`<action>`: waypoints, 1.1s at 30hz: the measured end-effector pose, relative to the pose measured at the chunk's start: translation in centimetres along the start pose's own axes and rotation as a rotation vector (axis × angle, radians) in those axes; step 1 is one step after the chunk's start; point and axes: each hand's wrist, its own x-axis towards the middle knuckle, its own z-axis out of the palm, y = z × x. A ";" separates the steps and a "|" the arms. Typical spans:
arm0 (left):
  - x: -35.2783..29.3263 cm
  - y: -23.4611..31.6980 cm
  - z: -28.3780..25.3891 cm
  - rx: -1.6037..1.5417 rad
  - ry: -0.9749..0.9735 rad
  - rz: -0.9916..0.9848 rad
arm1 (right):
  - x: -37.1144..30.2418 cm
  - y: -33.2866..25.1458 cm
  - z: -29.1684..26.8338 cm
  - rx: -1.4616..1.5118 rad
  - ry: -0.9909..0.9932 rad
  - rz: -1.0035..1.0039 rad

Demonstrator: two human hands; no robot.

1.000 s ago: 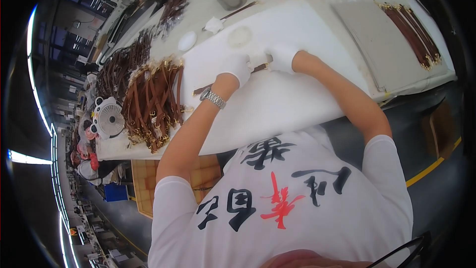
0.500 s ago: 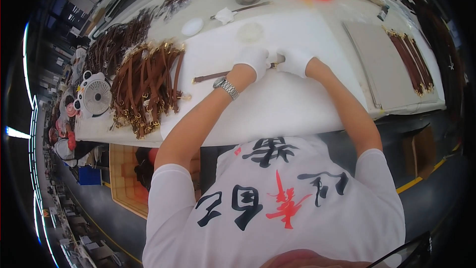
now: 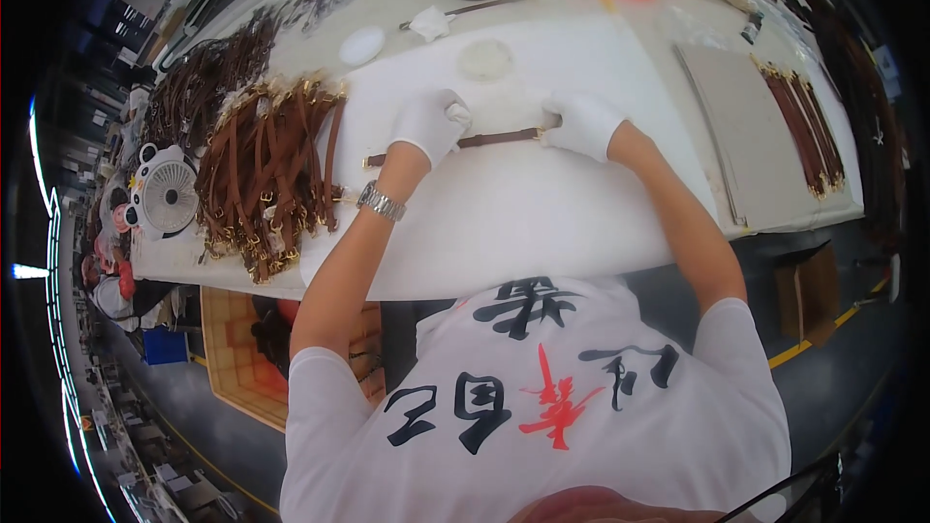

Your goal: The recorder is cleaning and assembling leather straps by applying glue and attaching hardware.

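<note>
Farther apart: left hand (image 3: pixel 425 126), pinch on white scrap (image 3: pixel 456 114); right hand (image 3: pixel 585 126), pinch on slim brown gold-ended strap (image 3: pixel 497 138).

Narrow brown leather strap (image 3: pixel 494 138), gold-coloured metal at both ends, runs nearly straight over white sheet (image 3: pixel 504 223), right end pinched by right hand (image 3: pixel 581 126), part hidden behind left hand (image 3: pixel 426 126). Small crumpled white wad (image 3: pixel 456 113) in left hand's fingers.

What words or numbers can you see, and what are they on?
White shirt: big black and red brush-style characters, which I won't copy out.
Single brown strap: no writing I can make out.
White fan: any marking is too small to read.
</note>
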 end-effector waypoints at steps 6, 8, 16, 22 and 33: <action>-0.6 3.5 5.6 0.212 -0.005 0.417 | 0.3 -1.8 -0.3 -0.027 0.000 0.026; -0.4 3.8 6.5 0.125 -0.011 0.455 | 0.0 -2.1 -0.4 -0.030 -0.008 0.043; 0.4 4.5 6.5 0.301 -0.144 0.113 | -1.0 -2.6 -1.0 -0.030 0.002 0.039; 1.6 3.0 7.0 0.371 0.124 0.195 | -0.4 -3.6 -1.1 -0.093 0.032 0.015; -4.0 -5.7 -7.6 0.435 0.095 -0.027 | 2.5 -9.8 0.3 -0.179 0.119 -0.447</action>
